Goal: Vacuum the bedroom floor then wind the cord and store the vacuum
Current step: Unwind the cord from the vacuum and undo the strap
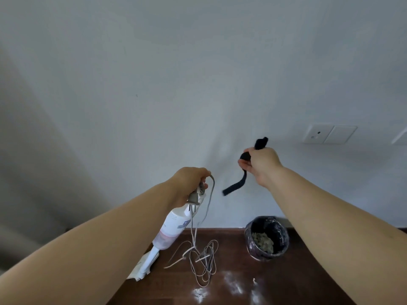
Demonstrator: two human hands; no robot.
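Observation:
A white stick vacuum stands upright by the wall, its floor head on the dark wood floor. My left hand grips the top of the vacuum together with the grey plug and a loop of the cord. The rest of the grey cord hangs down and lies in loose loops on the floor. My right hand is raised to the right and holds a black strap, whose free end dangles to the lower left.
A small bin lined with a dark bag and holding scraps stands against the wall on the right. White powder marks lie on the floor in front. Wall socket plates sit at the right. A pale curtain hangs at the left.

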